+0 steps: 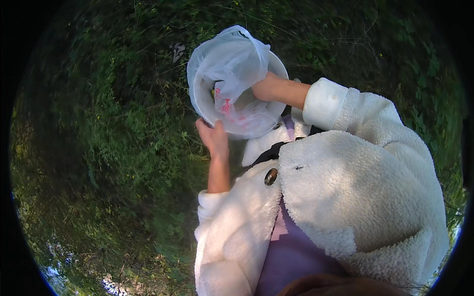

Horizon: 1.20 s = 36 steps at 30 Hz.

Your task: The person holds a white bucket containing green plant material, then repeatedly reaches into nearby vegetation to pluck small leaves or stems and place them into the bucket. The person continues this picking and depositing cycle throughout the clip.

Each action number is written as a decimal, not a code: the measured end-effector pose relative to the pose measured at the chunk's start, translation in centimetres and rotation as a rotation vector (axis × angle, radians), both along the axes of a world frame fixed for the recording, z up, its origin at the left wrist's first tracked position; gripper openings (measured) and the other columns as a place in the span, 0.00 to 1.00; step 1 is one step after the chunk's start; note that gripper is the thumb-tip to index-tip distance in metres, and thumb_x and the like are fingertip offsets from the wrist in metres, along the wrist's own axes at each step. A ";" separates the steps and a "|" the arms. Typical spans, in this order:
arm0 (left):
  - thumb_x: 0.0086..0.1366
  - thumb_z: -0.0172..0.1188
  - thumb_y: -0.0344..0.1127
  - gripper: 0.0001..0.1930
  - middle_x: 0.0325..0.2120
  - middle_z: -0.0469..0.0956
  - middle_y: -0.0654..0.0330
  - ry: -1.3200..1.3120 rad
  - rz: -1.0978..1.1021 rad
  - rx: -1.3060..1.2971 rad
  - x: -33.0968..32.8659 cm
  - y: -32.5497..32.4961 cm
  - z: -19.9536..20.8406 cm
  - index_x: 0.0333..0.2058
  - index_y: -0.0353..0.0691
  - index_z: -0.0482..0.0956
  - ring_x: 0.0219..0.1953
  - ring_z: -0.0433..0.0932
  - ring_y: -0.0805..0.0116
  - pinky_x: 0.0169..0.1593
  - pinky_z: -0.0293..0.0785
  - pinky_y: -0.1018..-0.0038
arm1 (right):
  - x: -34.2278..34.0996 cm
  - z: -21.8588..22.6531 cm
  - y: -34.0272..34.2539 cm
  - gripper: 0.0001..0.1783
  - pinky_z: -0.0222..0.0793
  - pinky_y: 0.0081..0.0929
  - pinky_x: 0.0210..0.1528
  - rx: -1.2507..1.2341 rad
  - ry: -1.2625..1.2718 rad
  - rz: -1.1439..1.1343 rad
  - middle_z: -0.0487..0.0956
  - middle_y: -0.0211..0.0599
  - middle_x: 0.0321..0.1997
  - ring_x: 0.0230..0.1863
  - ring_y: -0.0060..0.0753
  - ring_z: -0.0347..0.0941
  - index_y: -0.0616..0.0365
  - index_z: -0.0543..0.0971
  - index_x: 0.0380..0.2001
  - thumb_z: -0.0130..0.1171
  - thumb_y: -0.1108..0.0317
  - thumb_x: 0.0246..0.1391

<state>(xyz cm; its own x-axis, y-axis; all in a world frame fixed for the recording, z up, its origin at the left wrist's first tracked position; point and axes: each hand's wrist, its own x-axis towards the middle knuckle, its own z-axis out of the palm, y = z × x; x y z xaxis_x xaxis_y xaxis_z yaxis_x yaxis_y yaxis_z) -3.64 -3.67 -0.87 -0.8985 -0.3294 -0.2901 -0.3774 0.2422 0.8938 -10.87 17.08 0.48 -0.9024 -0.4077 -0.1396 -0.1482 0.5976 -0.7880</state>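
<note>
A white bucket (279, 65) is tilted in front of me, its mouth facing up toward me. Inside it and over its far-left rim lies a thin, translucent white plastic bag (239, 61) with red print. My left hand (215, 138) grips the near-left side of the bucket, with the thumb up by the rim and the other fingers partly hidden. From the right, my right hand (266, 87) reaches into the bucket against the bag. Its fingers are out of sight behind the plastic, so whatever they hold is hidden.
Green weeds and low plants (133, 133) cover the ground all around. A pale, crumpled scrap (177, 51) lies among them beyond the bucket to the left. My fleecy white jacket (365, 182) hangs open close below the bucket, and a dark strap (269, 154) crosses it.
</note>
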 end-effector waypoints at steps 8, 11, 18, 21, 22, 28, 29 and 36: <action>0.48 0.54 0.27 0.18 0.35 0.70 0.47 0.005 0.003 -0.009 -0.1 0.6 0.1 0.38 0.27 0.63 0.37 0.71 0.61 0.44 0.65 0.70 | -5.2 -6.3 -0.7 0.19 0.64 0.28 0.47 0.413 0.142 0.017 0.74 0.44 0.39 0.43 0.41 0.69 0.57 0.72 0.42 0.48 0.72 0.43; 0.48 0.54 0.29 0.19 0.36 0.71 0.46 -0.013 -0.006 -0.102 -0.3 0.6 0.0 0.40 0.29 0.63 0.39 0.72 0.54 0.45 0.65 0.67 | -5.3 -6.6 -0.8 0.19 0.63 0.28 0.47 0.432 0.137 0.045 0.74 0.44 0.40 0.43 0.41 0.69 0.57 0.71 0.43 0.48 0.72 0.43; 0.48 0.54 0.32 0.21 0.37 0.71 0.44 -0.141 0.045 -0.245 -0.9 0.4 0.3 0.41 0.31 0.63 0.40 0.71 0.47 0.45 0.65 0.63 | -2.6 -5.9 -1.2 0.20 0.63 0.27 0.47 0.446 0.188 0.149 0.73 0.44 0.40 0.44 0.40 0.68 0.56 0.71 0.43 0.50 0.71 0.42; 0.48 0.53 0.32 0.20 0.36 0.71 0.44 -0.135 0.000 -0.270 -1.2 0.5 0.9 0.41 0.30 0.63 0.40 0.71 0.47 0.45 0.65 0.62 | -3.1 -6.3 -1.3 0.20 0.63 0.27 0.48 0.488 0.171 0.153 0.73 0.44 0.41 0.45 0.40 0.68 0.56 0.71 0.44 0.50 0.71 0.42; 0.48 0.53 0.32 0.20 0.36 0.71 0.43 -0.144 -0.009 -0.286 -1.4 0.7 1.1 0.41 0.30 0.63 0.40 0.71 0.47 0.45 0.65 0.62 | -3.3 -6.4 -1.1 0.20 0.63 0.27 0.48 0.495 0.167 0.156 0.73 0.44 0.41 0.45 0.40 0.68 0.56 0.71 0.44 0.50 0.71 0.42; 0.47 0.53 0.31 0.21 0.35 0.71 0.41 -0.081 -0.049 -0.269 -1.2 2.5 1.6 0.40 0.29 0.61 0.39 0.71 0.44 0.45 0.65 0.61 | -3.9 -7.1 -0.4 0.21 0.63 0.27 0.48 0.560 0.124 0.188 0.73 0.44 0.41 0.45 0.39 0.67 0.56 0.71 0.44 0.51 0.70 0.42; 0.47 0.53 0.30 0.21 0.35 0.70 0.41 -0.071 -0.048 -0.268 -1.2 2.6 1.7 0.40 0.29 0.60 0.39 0.71 0.43 0.45 0.64 0.60 | -4.1 -7.2 -0.2 0.21 0.62 0.27 0.48 0.564 0.118 0.198 0.73 0.44 0.41 0.46 0.39 0.67 0.56 0.71 0.44 0.52 0.70 0.41; 0.46 0.54 0.30 0.22 0.35 0.70 0.41 -0.029 -0.065 -0.356 -1.7 2.2 1.5 0.40 0.29 0.60 0.39 0.70 0.43 0.45 0.64 0.59 | -5.0 -7.1 -0.9 0.22 0.62 0.27 0.49 0.612 0.014 0.262 0.72 0.44 0.42 0.46 0.39 0.67 0.56 0.71 0.45 0.53 0.70 0.41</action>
